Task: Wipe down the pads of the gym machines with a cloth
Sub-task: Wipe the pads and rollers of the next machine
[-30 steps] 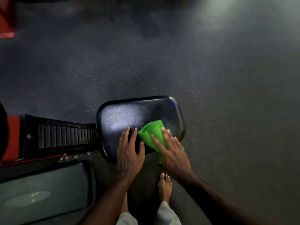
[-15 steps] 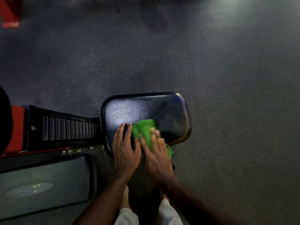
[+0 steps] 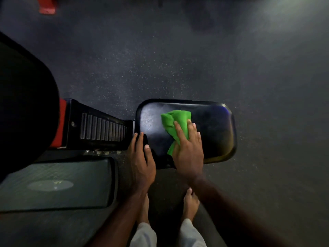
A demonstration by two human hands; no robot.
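Under me: dark speckled rubber floor (image 3: pixel 195 59), brighter glare top right; red base (image 3: pixel 46 8) w/ shadow far left.

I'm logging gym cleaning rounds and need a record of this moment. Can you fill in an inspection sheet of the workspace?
Surface: black pad, glossy, with a pale sheen on its left part.
Job's things: green cloth, bunched, lying on the pad.
Clutter: nothing seen on the pad besides the cloth.
Hands: right hand presses the cloth flat with straight fingers; left hand rests on the pad's near left edge, fingers straight.
Cables: nothing seen.
Surroundings: dark speckled floor; ribbed black and red machine frame left of the pad; grey platform at lower left; bare feet below the pad; red object at top left.
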